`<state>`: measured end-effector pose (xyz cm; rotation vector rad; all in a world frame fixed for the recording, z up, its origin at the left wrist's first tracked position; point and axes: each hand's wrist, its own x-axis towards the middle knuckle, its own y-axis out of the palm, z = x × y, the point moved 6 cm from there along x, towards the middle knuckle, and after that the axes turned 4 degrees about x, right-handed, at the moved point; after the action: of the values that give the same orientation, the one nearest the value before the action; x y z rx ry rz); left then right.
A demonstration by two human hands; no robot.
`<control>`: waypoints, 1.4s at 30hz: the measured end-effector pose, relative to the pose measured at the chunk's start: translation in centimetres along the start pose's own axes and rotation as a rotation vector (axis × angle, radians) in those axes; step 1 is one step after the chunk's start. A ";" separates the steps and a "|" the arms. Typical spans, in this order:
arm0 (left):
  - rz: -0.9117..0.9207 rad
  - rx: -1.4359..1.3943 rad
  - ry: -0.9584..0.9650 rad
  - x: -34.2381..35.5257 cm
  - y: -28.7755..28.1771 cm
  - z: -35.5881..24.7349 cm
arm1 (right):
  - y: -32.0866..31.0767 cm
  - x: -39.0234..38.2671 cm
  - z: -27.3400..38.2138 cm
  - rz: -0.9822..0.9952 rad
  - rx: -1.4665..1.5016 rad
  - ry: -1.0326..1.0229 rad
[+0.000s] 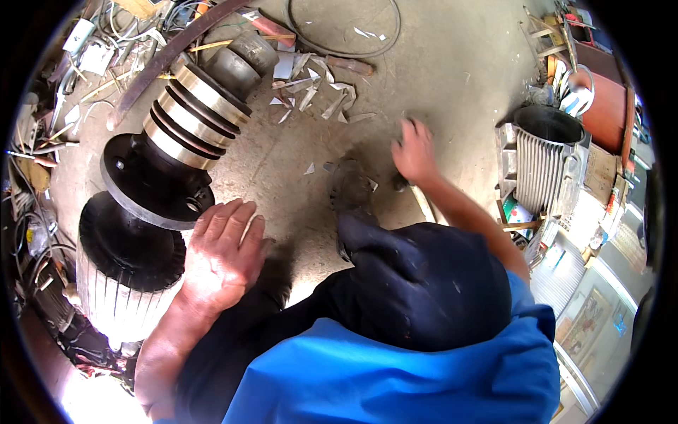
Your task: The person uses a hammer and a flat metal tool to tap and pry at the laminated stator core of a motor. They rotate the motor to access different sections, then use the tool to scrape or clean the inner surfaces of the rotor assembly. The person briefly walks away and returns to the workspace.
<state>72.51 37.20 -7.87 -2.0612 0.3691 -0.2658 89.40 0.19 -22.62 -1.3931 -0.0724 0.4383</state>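
Observation:
To my left stands what looks like a slip-ring rotor, its shiny metal rings [187, 116] banded with dark grooves. A black round flange [152, 185] with bolt holes sits below the rings, and under it is a dark-ended, slotted cylinder [131, 297]. My left hand [224, 251] lies at the flange's right edge, fingers stretched out and gripping nothing; whether the fingertips touch the rim I cannot tell. My right hand [415, 152] reaches over the floor beyond my knee, thumb and fingers apart, with nothing visible in it. A small dark object [400, 182] shows beside its wrist.
Pale scraps [339, 99], a brownish handle [349, 65] and a cable loop [397, 35] lie on the floor ahead. A ribbed grey motor housing [542, 166] stands at right near a red-brown box [600, 106]. Tangled wires [67, 120] crowd the left, beside a dark strap [166, 60].

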 end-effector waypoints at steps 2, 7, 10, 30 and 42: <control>0.017 0.006 0.001 -0.1 -0.2 0.0 | 1.8 -5.3 -4.7 0.027 0.016 0.202; -0.015 0.014 0.085 1.1 0.3 -0.7 | 9.5 -19.0 -14.9 0.050 0.064 0.543; -0.029 0.010 0.068 1.2 0.0 -1.2 | 8.4 -18.2 -11.2 0.069 -0.046 0.436; -0.050 0.048 0.052 -1.2 -0.7 -4.1 | -3.5 19.8 16.5 -0.343 0.420 -0.381; 0.081 -0.073 0.166 -2.4 1.6 -6.1 | 3.9 0.6 17.4 0.591 -0.357 -0.381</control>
<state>68.02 32.43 -6.33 -2.0962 0.5698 -0.3799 83.69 17.05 -23.23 -1.6574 -0.0492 1.2298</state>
